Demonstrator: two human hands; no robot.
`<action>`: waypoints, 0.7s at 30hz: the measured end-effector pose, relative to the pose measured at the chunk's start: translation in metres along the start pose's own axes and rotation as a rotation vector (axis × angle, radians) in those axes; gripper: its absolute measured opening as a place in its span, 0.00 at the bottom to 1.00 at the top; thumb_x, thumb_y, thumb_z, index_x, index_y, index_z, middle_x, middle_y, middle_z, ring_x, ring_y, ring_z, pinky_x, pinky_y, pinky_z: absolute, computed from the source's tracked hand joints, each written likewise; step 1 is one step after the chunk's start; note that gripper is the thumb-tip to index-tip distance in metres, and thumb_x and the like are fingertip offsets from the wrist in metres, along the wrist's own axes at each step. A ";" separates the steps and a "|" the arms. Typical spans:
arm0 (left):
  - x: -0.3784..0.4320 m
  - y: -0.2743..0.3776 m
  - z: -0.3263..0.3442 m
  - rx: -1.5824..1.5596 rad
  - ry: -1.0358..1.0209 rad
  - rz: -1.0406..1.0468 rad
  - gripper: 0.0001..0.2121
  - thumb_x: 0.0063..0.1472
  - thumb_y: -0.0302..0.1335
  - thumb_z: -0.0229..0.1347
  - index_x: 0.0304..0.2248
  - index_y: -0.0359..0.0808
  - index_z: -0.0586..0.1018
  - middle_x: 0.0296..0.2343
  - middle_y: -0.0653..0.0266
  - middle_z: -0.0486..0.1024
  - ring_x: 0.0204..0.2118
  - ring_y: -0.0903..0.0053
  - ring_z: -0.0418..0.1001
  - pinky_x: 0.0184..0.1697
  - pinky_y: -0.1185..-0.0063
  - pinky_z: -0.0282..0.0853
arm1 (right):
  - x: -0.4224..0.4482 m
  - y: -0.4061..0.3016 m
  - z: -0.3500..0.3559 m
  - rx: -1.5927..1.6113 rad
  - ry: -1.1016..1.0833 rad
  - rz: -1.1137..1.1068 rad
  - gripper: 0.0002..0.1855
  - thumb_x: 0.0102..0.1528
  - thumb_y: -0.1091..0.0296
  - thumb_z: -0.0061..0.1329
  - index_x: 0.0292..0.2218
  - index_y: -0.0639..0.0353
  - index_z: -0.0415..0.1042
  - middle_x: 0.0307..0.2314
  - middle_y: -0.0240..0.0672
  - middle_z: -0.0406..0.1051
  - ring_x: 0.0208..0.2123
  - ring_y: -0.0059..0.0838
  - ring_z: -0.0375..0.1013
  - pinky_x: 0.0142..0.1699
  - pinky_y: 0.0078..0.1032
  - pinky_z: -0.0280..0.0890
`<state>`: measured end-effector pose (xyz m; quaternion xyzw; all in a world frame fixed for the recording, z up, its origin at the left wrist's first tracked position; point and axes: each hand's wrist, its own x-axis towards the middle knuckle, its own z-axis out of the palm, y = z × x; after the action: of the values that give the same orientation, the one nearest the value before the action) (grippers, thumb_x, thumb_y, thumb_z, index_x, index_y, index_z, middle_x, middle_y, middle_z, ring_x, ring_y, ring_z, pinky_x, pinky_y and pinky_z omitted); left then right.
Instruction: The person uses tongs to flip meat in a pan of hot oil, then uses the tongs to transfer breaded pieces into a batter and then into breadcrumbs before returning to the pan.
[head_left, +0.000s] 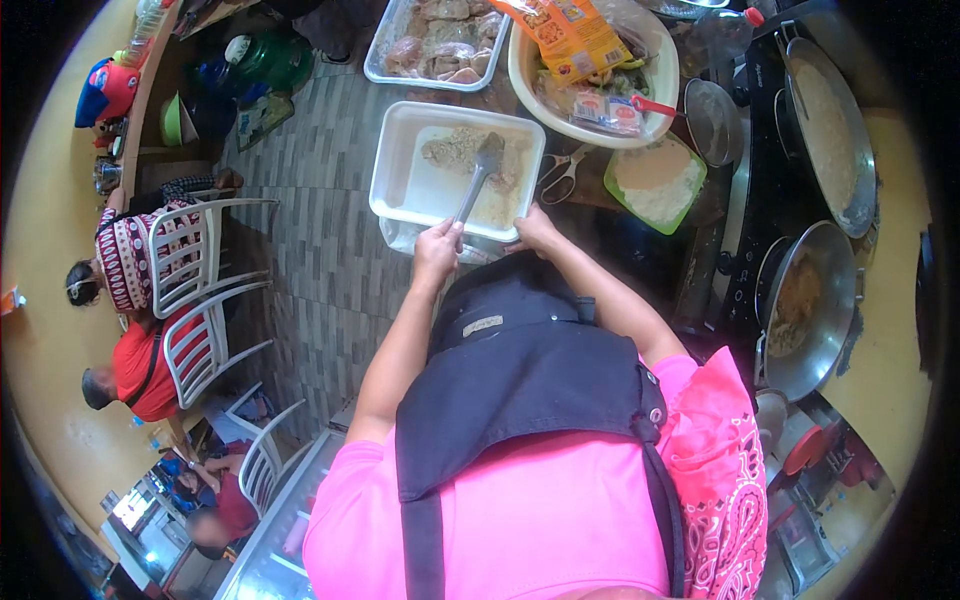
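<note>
A white plastic tray lies before me, with a wet, lumpy, speckled mixture over part of its bottom. My left hand is closed around the handle of a grey spatula or spoon at the tray's near rim. The utensil's head rests in the mixture. At the near right corner, my right hand grips the tray's rim. Scissors lie just right of the tray. Under its near edge shows clear plastic, perhaps a bag or another container.
Raw chicken pieces fill another tray. A cream basin holds packets and vegetables. Nearby are a green plate of flour and a strainer. Two woks stand on the stove. People sit on white chairs at left.
</note>
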<state>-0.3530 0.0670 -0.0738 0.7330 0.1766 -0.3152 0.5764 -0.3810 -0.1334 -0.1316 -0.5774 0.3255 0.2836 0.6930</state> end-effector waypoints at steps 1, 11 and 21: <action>-0.014 0.019 -0.001 -0.030 -0.027 -0.031 0.12 0.63 0.33 0.50 0.42 0.35 0.77 0.14 0.72 0.66 0.09 0.88 0.59 0.10 0.85 0.52 | -0.006 -0.005 0.001 0.001 0.020 0.000 0.26 0.56 0.77 0.33 0.56 0.61 0.50 0.45 0.50 0.65 0.38 0.44 0.74 0.32 0.35 0.77; -0.033 -0.006 -0.025 -0.055 -0.021 -0.018 0.14 0.63 0.31 0.51 0.46 0.35 0.75 0.15 0.71 0.68 0.09 0.88 0.60 0.10 0.87 0.52 | -0.018 -0.016 -0.002 0.002 0.090 -0.041 0.25 0.54 0.76 0.38 0.53 0.65 0.54 0.45 0.52 0.65 0.39 0.49 0.73 0.33 0.40 0.76; -0.078 -0.008 -0.069 -0.189 0.231 0.049 0.14 0.63 0.32 0.51 0.45 0.34 0.76 0.16 0.73 0.67 0.10 0.90 0.61 0.10 0.88 0.53 | -0.008 -0.055 0.018 -1.407 0.401 -0.815 0.49 0.53 0.36 0.40 0.61 0.66 0.41 0.62 0.50 0.34 0.65 0.41 0.29 0.65 0.45 0.28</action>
<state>-0.3978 0.1435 -0.0179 0.7109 0.2526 -0.1967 0.6262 -0.3418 -0.1251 -0.0890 -0.9872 -0.0447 0.0400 0.1480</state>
